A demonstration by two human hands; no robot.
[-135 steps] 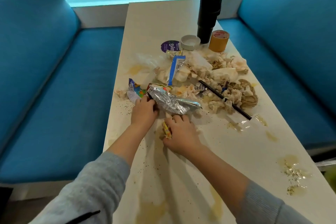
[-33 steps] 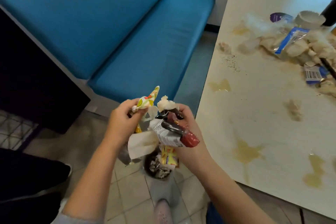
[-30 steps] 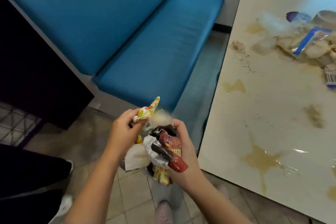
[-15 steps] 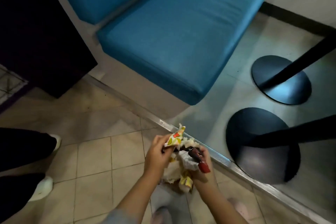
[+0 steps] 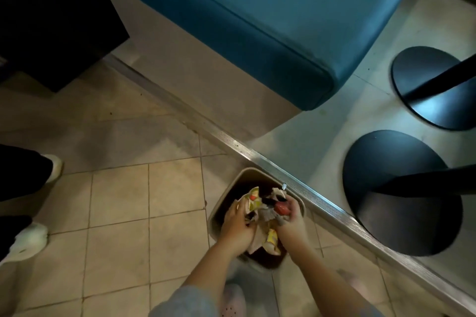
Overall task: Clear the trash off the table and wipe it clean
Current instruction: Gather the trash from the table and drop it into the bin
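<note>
I look straight down at the floor. A small grey trash bin (image 5: 226,193) with a dark inside stands on the tiles beside a metal floor strip. My left hand (image 5: 235,226) and my right hand (image 5: 292,221) are together over the bin's mouth, both closed on a bundle of trash (image 5: 262,210): crumpled wrappers, a yellow-and-red printed wrapper, a red-tipped packet and tissue. A yellow wrapper piece (image 5: 271,238) hangs below the hands inside the bin. The table top is out of view.
Two black round table bases (image 5: 381,188) (image 5: 422,77) with black posts stand at the right on a raised floor. A blue bench seat (image 5: 257,20) fills the top. Another person's dark trouser legs and white shoes (image 5: 28,242) are at the left edge.
My head has tilted further down from the table to the floor. Both hands have carried the bundle of trash lower, and it now sits over the bin's opening.
</note>
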